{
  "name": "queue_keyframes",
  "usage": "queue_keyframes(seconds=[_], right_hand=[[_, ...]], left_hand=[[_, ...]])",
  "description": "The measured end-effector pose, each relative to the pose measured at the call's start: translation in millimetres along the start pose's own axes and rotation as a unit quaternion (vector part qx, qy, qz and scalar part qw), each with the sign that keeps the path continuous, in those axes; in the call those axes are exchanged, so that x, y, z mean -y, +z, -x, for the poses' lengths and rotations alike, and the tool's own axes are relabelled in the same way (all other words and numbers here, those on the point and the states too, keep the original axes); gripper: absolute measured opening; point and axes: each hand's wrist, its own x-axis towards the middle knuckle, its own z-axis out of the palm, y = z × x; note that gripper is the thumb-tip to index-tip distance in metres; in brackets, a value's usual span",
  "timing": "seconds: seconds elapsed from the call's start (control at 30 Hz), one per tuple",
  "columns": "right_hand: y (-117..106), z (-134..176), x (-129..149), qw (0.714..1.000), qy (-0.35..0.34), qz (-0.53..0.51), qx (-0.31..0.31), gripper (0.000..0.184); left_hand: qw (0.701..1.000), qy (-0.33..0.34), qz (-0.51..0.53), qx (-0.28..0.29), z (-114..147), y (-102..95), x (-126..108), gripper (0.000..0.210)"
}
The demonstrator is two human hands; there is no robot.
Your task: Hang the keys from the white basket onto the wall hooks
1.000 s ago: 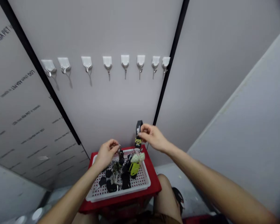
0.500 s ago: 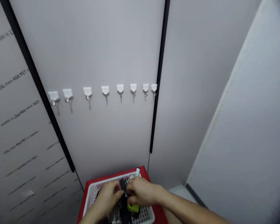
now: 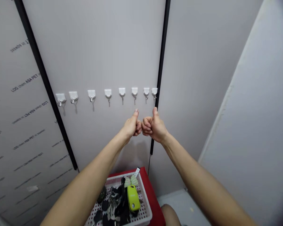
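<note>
My left hand (image 3: 132, 126) and my right hand (image 3: 154, 126) are raised in front of the cabinet door, fingers curled into fists with both thumbs pointing up. Their knuckles are close together, and nothing shows in either. Just above them a row of white adhesive hooks (image 3: 122, 91) with metal prongs runs across the door; nothing hangs on them. Below my hands stands a white perforated basket (image 3: 146, 205). Inside lie a yellow-green car-shaped case (image 3: 133, 198), a pale green bow (image 3: 131, 181), a bunch of keys (image 3: 113, 204) and dark items partly covered by my left forearm.
The basket rests on a red stool-like surface (image 3: 153, 197). Black vertical strips (image 3: 162, 62) edge the grey door panel. Printed film covers the panel at left (image 3: 28, 125). A pale wall (image 3: 257, 125) rises at right, and a knee (image 3: 169, 215) shows at the bottom.
Both hands have left the things in the basket and moved up before the door, now closed with thumbs up. The view has shifted slightly. The car-shaped case lies fully visible in the basket.
</note>
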Motion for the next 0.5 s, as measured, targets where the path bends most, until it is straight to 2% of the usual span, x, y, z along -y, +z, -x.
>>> queue_keyframes(seconds=[0.2,0.33,0.4,0.5], right_hand=[[2,3,-21,0.999,0.031,0.024,0.001,0.055],[9,10,-57,0.992,0.057,0.108,0.013,0.054],[14,22,-85,0.975,0.059,0.212,0.033,0.051],[18,43,-129,0.908,0.037,0.411,0.074,0.037]], left_hand=[[1.000,-0.021,0.015,0.017,4,3.0,22,0.055],[0.999,-0.046,-0.009,0.018,16,-6.5,61,0.055],[0.997,-0.061,-0.051,0.003,30,-14.9,93,0.052],[0.982,-0.072,-0.165,-0.061,62,-28.5,150,0.038]])
